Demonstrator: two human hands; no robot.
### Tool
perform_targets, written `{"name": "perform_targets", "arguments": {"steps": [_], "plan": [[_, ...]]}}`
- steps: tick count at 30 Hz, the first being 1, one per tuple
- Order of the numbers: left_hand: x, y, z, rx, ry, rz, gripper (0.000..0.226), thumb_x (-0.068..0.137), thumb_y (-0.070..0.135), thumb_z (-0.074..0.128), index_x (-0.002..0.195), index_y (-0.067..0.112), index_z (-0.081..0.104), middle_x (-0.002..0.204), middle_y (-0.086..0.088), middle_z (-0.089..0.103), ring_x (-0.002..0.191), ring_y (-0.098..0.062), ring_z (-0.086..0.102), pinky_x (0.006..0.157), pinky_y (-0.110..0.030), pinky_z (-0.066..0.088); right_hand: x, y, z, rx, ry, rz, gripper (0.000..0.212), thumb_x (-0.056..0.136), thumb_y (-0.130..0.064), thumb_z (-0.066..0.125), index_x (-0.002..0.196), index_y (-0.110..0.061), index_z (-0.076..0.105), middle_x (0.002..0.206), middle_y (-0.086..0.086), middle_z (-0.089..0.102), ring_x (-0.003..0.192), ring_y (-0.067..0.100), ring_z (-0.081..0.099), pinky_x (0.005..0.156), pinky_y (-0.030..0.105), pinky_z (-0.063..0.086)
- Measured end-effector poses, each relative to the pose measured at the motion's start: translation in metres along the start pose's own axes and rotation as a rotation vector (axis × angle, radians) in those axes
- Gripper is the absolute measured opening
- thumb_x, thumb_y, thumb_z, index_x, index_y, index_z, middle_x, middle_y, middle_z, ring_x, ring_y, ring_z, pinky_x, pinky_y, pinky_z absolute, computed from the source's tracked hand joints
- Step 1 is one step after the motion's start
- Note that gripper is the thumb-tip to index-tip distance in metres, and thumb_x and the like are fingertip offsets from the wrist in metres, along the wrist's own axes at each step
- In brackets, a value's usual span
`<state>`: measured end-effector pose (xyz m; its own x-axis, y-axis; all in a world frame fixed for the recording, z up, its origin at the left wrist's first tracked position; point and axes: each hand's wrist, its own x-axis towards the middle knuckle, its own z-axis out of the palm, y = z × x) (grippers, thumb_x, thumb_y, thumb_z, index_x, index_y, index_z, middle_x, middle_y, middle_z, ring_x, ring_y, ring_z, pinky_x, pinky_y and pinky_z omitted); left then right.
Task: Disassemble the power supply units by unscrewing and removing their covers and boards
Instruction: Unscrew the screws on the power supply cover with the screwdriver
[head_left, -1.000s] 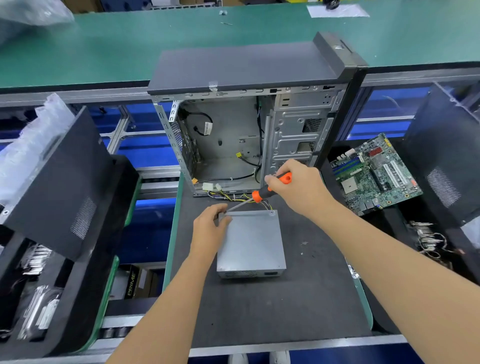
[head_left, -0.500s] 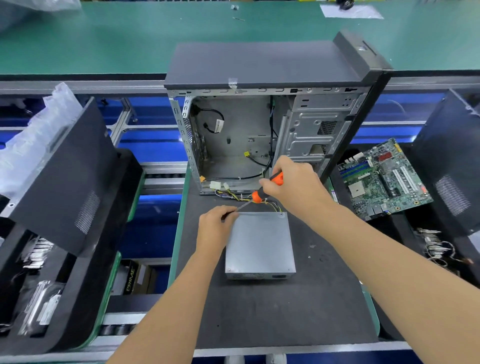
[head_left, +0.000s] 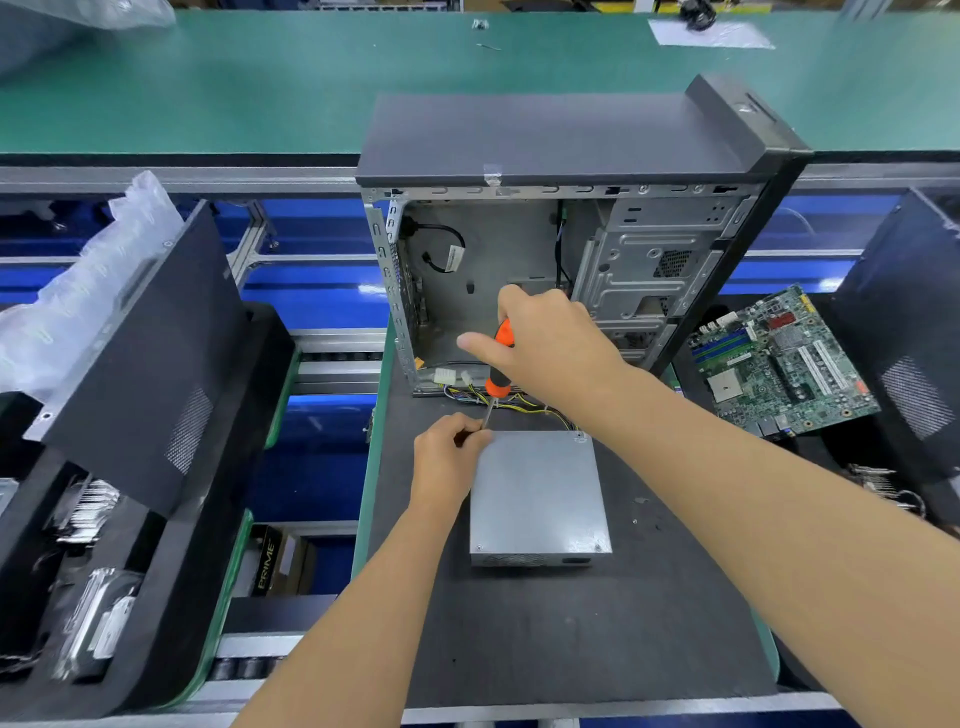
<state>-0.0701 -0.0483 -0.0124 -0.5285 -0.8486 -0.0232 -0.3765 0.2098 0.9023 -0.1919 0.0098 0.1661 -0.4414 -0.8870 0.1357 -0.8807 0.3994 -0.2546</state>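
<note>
The power supply (head_left: 540, 493) lies flat on the mat (head_left: 571, 634), directly in front of the open case (head_left: 561, 249). Its wires (head_left: 524, 402) run back to the case. A motherboard (head_left: 784, 364) lies right of the case. A panel (head_left: 140, 353) leans on the left.

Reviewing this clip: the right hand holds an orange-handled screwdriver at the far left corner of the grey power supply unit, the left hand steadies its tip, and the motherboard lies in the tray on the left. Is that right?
Not quite. The motherboard lies to the right of the computer case, not on the left, as the head view shows. The rest holds: the right hand grips the orange-handled screwdriver at the far left corner of the power supply unit, and the left hand pinches its tip.
</note>
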Motion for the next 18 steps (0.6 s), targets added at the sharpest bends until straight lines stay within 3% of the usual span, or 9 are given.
{"name": "perform_targets", "arguments": {"steps": [3, 6, 9, 12, 14, 18], "plan": [[0.005, -0.001, -0.002, -0.028, -0.044, -0.025, 0.007, 0.086, 0.011, 0.077, 0.08, 0.013, 0.073, 0.091, -0.005, 0.072, 0.086, -0.018, 0.066, 0.07, -0.006, 0.043, 0.004, -0.008, 0.0, -0.116, -0.001, -0.058, 0.047, 0.098, -0.06, 0.041, 0.094, -0.014, 0.037, 0.066, 0.0, 0.028, 0.071, 0.03, 0.042, 0.059, 0.034, 0.033], [0.01, -0.004, -0.003, -0.042, -0.083, -0.022, 0.007, 0.085, 0.012, 0.078, 0.08, 0.012, 0.073, 0.093, -0.005, 0.072, 0.086, -0.018, 0.065, 0.069, -0.005, 0.041, 0.008, -0.01, -0.003, -0.157, -0.041, -0.071, 0.046, 0.099, -0.06, 0.04, 0.092, -0.014, 0.035, 0.065, 0.001, 0.03, 0.07, 0.029, 0.043, 0.059, 0.035, 0.034], [0.009, -0.006, -0.003, -0.04, -0.07, 0.013, 0.007, 0.086, 0.013, 0.078, 0.081, 0.015, 0.074, 0.089, -0.002, 0.071, 0.082, -0.011, 0.063, 0.068, -0.004, 0.04, 0.009, -0.009, -0.006, -0.207, -0.06, -0.038, 0.056, 0.094, -0.069, 0.034, 0.091, -0.013, 0.037, 0.066, 0.0, 0.028, 0.073, 0.028, 0.041, 0.056, 0.035, 0.034], [0.006, -0.007, -0.002, -0.023, -0.07, 0.041, 0.002, 0.088, 0.013, 0.075, 0.087, 0.016, 0.076, 0.088, 0.001, 0.071, 0.08, 0.001, 0.061, 0.07, -0.003, 0.04, 0.013, -0.013, -0.011, -0.356, -0.036, -0.011, 0.074, 0.09, -0.077, 0.021, 0.074, -0.009, 0.046, 0.062, 0.002, 0.035, 0.058, 0.023, 0.04, 0.046, 0.029, 0.022], [0.005, -0.007, -0.002, -0.023, -0.072, 0.05, 0.004, 0.089, 0.012, 0.074, 0.092, 0.014, 0.076, 0.091, 0.002, 0.071, 0.082, 0.002, 0.061, 0.073, -0.002, 0.041, 0.019, -0.018, -0.013, -0.402, -0.083, -0.022, 0.074, 0.091, -0.077, 0.026, 0.066, -0.01, 0.045, 0.062, 0.003, 0.04, 0.051, 0.02, 0.039, 0.045, 0.028, 0.021], [0.0, -0.008, 0.001, -0.133, -0.08, -0.04, 0.016, 0.089, 0.016, 0.074, 0.102, 0.023, 0.071, 0.097, 0.009, 0.071, 0.088, -0.001, 0.064, 0.074, -0.003, 0.045, 0.029, -0.026, -0.015, -0.308, -0.248, -0.1, 0.044, 0.094, -0.059, 0.049, 0.091, -0.015, 0.044, 0.072, 0.001, 0.033, 0.069, 0.028, 0.043, 0.057, 0.035, 0.034]]}}
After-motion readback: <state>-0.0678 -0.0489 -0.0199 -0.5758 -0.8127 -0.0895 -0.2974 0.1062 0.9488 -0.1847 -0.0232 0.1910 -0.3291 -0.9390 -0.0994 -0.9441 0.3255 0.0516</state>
